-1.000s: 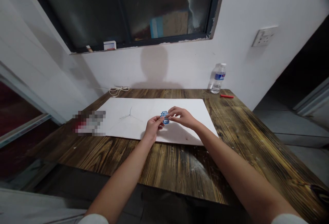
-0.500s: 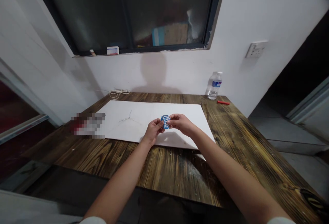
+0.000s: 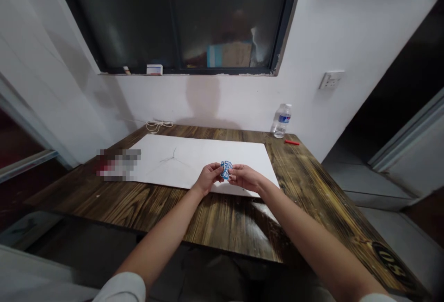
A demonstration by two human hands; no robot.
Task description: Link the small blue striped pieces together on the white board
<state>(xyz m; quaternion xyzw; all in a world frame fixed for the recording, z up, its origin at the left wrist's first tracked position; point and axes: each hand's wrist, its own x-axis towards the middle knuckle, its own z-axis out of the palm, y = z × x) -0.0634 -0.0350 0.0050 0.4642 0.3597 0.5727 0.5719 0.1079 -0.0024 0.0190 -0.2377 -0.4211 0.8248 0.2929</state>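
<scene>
Pinching the small blue-and-white angular piece (image 3: pixel 226 170) btwn my bare L hand (image 3: pixel 208 177) and bare R hand (image 3: pixel 246 178), clamped from opp sides, I hold it above the flat white board (image 3: pixel 197 151), nr its front edge, hands abt equally close, long axis unclear.

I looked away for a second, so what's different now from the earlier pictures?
The right hand has come down from the upper right of the blue-and-white piece to pinch its right edge. The piece has turned somewhat; its outlines look more slanted. The camera's view has shifted too. The left hand keeps its hold, and the white board, bottle, red stick and cord stayed put.
</scene>
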